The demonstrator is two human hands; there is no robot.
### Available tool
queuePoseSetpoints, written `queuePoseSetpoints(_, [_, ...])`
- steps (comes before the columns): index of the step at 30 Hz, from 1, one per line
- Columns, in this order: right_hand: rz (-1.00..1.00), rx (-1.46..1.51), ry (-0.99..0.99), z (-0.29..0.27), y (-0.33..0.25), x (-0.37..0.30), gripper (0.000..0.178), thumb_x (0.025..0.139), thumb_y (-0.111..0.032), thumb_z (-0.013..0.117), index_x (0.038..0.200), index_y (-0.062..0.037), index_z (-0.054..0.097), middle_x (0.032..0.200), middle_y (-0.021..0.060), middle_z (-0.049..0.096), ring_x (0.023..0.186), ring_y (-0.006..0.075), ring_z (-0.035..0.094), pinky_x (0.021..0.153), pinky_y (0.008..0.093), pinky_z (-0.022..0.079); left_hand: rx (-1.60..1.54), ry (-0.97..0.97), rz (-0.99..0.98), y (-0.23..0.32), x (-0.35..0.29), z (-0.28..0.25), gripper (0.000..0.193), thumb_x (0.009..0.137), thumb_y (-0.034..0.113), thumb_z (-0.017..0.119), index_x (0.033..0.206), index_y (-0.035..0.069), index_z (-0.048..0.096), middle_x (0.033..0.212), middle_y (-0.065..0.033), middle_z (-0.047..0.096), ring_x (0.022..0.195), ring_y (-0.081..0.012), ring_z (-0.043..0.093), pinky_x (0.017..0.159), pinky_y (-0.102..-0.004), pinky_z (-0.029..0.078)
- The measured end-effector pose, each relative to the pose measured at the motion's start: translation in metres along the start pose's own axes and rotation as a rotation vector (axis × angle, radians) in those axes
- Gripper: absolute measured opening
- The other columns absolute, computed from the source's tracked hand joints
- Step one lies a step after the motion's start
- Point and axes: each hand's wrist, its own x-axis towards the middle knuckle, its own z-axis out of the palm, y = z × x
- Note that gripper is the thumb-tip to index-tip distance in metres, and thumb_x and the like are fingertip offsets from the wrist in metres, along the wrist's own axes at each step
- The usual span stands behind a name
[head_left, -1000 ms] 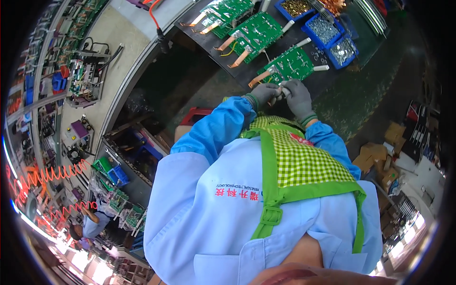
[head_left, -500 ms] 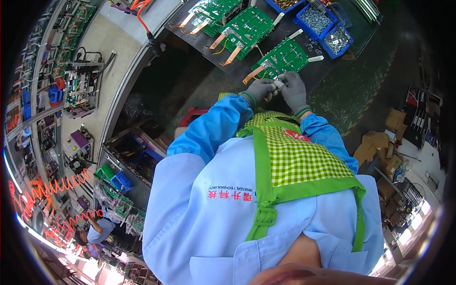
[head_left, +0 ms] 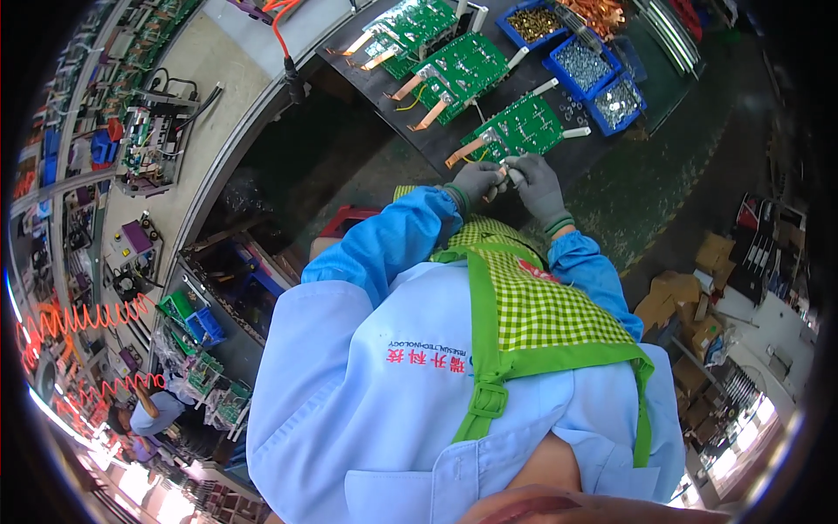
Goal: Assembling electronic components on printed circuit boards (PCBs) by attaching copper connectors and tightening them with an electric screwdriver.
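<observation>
My left hand (head_left: 477,181) and my right hand (head_left: 538,187), both in grey gloves, meet at the near edge of the dark bench (head_left: 419,140). Their fingers are pinched together around a small copper-coloured piece (head_left: 504,171), mostly covered by the gloves, so its full shape is hidden. Just beyond them lies a green circuit board (head_left: 534,125) with white posts on its right side, a yellow wire and a copper strip (head_left: 462,154) sticking out at its left. Two similar boards, a middle one (head_left: 464,73) and a farther one (head_left: 414,28), carry paired copper strips.
Blue bins of small metal hardware (head_left: 583,68) stand right of the boards, with loose washers (head_left: 572,111) beside them. Copper parts (head_left: 601,14) and metal rods (head_left: 669,37) lie farther back. Cardboard boxes (head_left: 670,297) are at the right; a person (head_left: 155,412) is at the lower left.
The view has shifted slightly, so the bench and boards sit a little lower. Both hands stay together at the bench edge, with the fingers slightly changed around the small piece.
</observation>
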Motion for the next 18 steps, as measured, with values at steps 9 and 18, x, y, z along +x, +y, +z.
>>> queuePoseSetpoints(9, [0.139, 0.122, -0.034, -0.008, -0.003, 0.004, 0.02, 0.074, -0.025, 0.067, 0.083, -0.0094, 0.059, 0.089, 0.0092, 0.054, 0.074, 0.0282, 0.057, 0.063, 0.0358, 0.048, -0.065, 0.034, 0.015, -0.01, 0.005, 0.001, 0.016, 0.086, 0.008, 0.05, 0.097, 0.001, 0.058, 0.074, -0.0053, 0.059, 0.053, -0.0077, 0.051, 0.045, -0.0183, 0.042])
queuePoseSetpoints(18, [0.293, 0.228, -0.067, -0.018, -0.014, 0.002, 0.019, 0.073, -0.021, 0.067, 0.082, -0.0084, 0.057, 0.091, 0.0113, 0.053, 0.077, 0.0319, 0.057, 0.064, 0.0405, 0.047, 0.016, 0.071, -0.028, -0.015, 0.015, -0.007, 0.016, 0.086, 0.008, 0.051, 0.099, 0.001, 0.057, 0.083, -0.008, 0.061, 0.062, -0.0119, 0.058, 0.051, -0.0212, 0.048])
